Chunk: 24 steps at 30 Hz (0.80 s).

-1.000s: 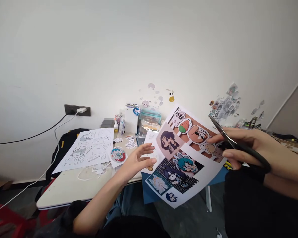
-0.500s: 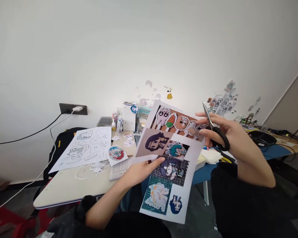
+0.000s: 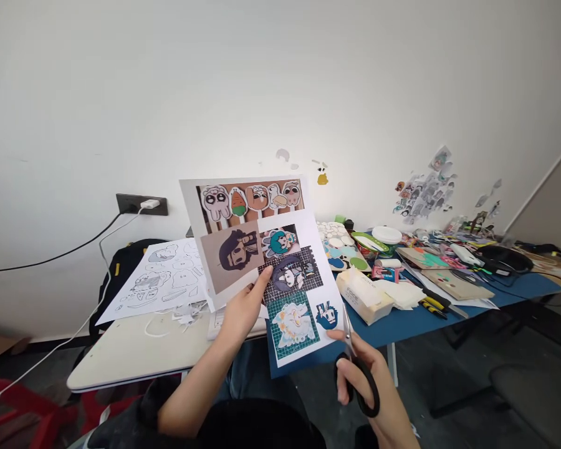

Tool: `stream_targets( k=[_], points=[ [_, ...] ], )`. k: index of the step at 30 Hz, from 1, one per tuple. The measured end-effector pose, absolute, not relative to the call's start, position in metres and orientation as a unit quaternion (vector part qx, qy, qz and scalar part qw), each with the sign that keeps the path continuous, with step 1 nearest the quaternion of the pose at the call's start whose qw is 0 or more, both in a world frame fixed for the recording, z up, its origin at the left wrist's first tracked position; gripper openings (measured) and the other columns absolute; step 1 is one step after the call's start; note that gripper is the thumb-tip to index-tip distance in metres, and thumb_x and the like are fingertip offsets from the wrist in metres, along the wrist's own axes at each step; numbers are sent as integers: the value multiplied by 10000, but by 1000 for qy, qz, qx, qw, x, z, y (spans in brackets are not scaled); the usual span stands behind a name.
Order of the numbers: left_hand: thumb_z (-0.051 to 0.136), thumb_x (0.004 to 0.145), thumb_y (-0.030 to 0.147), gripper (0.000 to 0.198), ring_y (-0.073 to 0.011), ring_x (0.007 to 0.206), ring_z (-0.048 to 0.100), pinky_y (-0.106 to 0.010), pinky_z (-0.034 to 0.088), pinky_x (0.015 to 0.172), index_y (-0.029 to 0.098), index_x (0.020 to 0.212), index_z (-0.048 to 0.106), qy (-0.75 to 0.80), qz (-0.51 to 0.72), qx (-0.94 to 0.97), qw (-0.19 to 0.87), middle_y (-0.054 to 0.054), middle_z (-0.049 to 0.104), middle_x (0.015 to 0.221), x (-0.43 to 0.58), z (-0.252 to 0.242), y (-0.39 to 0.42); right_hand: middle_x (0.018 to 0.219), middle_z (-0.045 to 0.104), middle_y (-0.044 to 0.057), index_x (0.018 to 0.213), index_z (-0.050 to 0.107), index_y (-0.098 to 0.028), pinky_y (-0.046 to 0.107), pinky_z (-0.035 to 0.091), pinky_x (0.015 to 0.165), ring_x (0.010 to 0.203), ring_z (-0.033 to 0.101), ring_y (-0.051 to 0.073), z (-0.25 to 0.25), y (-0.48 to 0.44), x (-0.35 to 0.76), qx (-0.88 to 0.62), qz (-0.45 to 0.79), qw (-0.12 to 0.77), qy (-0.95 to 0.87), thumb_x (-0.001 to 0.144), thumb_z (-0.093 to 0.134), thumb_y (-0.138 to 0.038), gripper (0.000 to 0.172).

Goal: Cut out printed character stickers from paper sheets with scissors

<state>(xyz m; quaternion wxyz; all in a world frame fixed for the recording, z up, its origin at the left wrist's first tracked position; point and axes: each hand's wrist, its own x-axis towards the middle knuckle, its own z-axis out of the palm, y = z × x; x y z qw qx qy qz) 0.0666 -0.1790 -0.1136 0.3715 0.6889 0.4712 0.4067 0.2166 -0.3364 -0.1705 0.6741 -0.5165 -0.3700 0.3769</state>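
Note:
My left hand (image 3: 249, 310) grips a white sheet of printed cartoon pictures (image 3: 328, 265) near its middle, thumb on top and the other fingers hidden behind. The sheet is held up, tilted, above the tables. My right hand (image 3: 367, 368) holds black-handled scissors (image 3: 372, 391), fingers through the loops, blades pointing up. The blades lie beside the sheet's lower right edge, close to a small blue-haired figure (image 3: 327, 315). Whether the blades touch the paper I cannot tell.
Line drawings on paper (image 3: 168, 274) and paper scraps (image 3: 187, 316) lie on the cream table (image 3: 116, 355) at left. A tissue pack (image 3: 362, 296), yellow-handled tools (image 3: 434, 305) and craft clutter cover the blue table (image 3: 397, 327). A socket (image 3: 141, 204) with cables is on the wall.
The sheet has swung left and turned more upright in my left hand. My right hand has left its upper right edge and come down with the scissors to the lower right corner.

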Motion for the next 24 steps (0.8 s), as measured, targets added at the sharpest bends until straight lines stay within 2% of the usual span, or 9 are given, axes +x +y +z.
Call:
stream_targets(
  k=[3,6,8,9,11,14,18,22,24],
  points=[
    [542,725,664,488,-275,642,631,-359,498,592,216,537,500,471,420,667,396,-51,599,549,72,-114,-189,415,536,-25,1177,611,-142,258,413,460,389,481,133,-169,-332,203,-513,367,689,-357,737,732,-461,557],
    [677,717,477,452,-196,680,630,-316,528,613,207,1022,482,341,543,654,401,-41,650,813,79,-123,-204,430,555,-17,1188,612,-155,257,414,462,397,482,138,-167,-327,194,-508,328,722,-336,755,714,-470,545],
    [653,777,357,776,-159,758,629,-303,538,670,284,1353,138,287,615,641,358,-57,626,988,82,-133,-212,434,555,-17,1175,623,-171,248,417,462,398,484,132,-168,-326,189,-498,321,739,-321,765,709,-461,509],
    [626,809,313,891,-148,784,624,-301,538,688,328,1396,-45,277,633,647,321,-61,605,1031,83,-137,-215,438,558,-17,1169,627,-176,244,419,463,398,487,129,-168,-326,187,-493,322,744,-315,767,710,-455,496],
    [570,857,246,945,-121,782,603,-287,534,693,408,1400,-186,253,637,688,239,-67,549,1117,83,-142,-217,445,559,-17,1159,634,-179,241,423,460,399,491,127,-169,-326,185,-485,328,752,-303,764,718,-448,485],
    [503,893,179,944,-66,644,533,-267,536,695,501,1358,-254,220,613,742,160,-30,508,1122,84,-143,-217,435,545,-22,1161,634,-169,243,424,447,395,490,130,-169,-327,184,-472,334,763,-290,759,724,-448,498],
    [482,908,201,953,-62,575,499,-335,546,805,406,1356,-334,243,610,744,123,-1,555,1012,86,-145,-217,429,541,-28,1224,592,-142,250,422,455,395,490,133,-167,-328,184,-466,340,768,-277,757,726,-456,579],
    [526,886,307,971,-95,715,595,-434,486,949,443,1354,-314,241,616,737,138,-24,548,1233,88,-150,-220,434,531,-36,1196,604,-137,251,414,455,396,491,133,-168,-330,184,-460,340,774,-271,756,723,-459,559],
    [545,871,320,925,-135,845,630,-432,476,963,430,1414,-196,251,608,736,161,-35,555,1267,87,-148,-223,430,526,-39,1165,619,-143,241,398,451,391,485,124,-168,-331,184,-456,339,777,-269,757,724,-453,523]
  ],
)
